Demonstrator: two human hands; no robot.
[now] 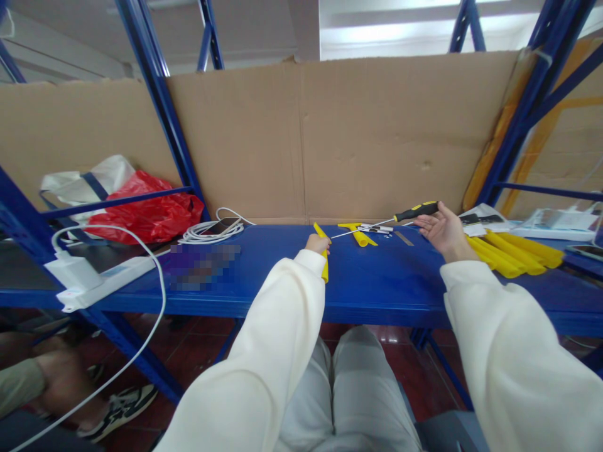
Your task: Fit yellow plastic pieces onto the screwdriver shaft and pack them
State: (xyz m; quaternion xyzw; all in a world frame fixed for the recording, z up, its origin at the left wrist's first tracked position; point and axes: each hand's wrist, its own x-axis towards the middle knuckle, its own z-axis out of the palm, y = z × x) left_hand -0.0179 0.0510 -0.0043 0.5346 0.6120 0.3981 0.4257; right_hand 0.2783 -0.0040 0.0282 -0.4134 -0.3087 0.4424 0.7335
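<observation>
My left hand (pixel 317 243) is wrapped around a yellow plastic piece (pixel 325 269) just above the blue table, with both ends of the piece sticking out. A long screwdriver (pixel 416 211) with a black and yellow handle reaches across from the right, its thin shaft ending at that piece. My right hand (pixel 446 235) pinches the end of the handle between thumb and forefinger, while the other fingers are spread. Behind the shaft lies another yellow plastic piece (pixel 360 238), beside small white and dark items too small to name. Exactly where the screwdriver tip sits cannot be made out.
Several yellow tubes (pixel 513 252) lie at the right on the blue table (pixel 277 270). A coiled white cable (pixel 211 231), a power strip (pixel 110 276) and a red bag (pixel 151 204) are at left. Cardboard (pixel 367 138) stands behind. Another person's leg (pixel 66 376) shows lower left.
</observation>
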